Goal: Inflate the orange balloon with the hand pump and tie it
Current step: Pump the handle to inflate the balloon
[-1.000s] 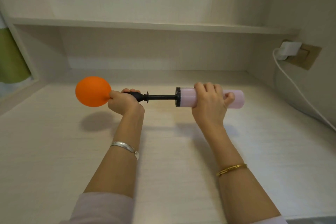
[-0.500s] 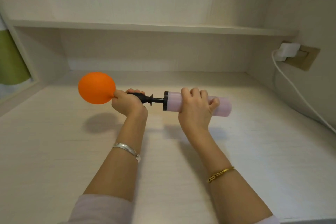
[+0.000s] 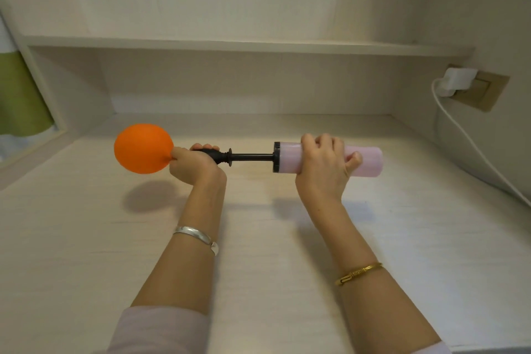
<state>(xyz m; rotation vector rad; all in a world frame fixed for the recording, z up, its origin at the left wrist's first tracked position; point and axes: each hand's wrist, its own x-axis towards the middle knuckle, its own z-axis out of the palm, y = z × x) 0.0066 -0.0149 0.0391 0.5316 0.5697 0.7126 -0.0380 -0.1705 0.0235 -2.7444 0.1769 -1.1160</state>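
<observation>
The orange balloon (image 3: pixel 143 148), partly inflated and round, floats above the pale wooden desk (image 3: pixel 86 253) at the left. My left hand (image 3: pixel 191 164) grips the balloon's neck on the black nozzle of the hand pump. The pump's black rod (image 3: pixel 250 157) is drawn out to the right. My right hand (image 3: pixel 323 164) is wrapped round the pink pump barrel (image 3: pixel 366 161), which lies level above the desk. The balloon's neck is hidden inside my left fist.
A shelf (image 3: pixel 230 44) runs along the back wall above the desk. A white charger (image 3: pixel 457 80) sits in a wall socket at the right, and its white cable (image 3: pixel 482 158) trails down the right side. A green panel (image 3: pixel 17 100) stands at the far left.
My right hand pushed the barrel in towards the left hand, then pulled it back out to the right, exposing the rod again. The balloon looks slightly bigger.
</observation>
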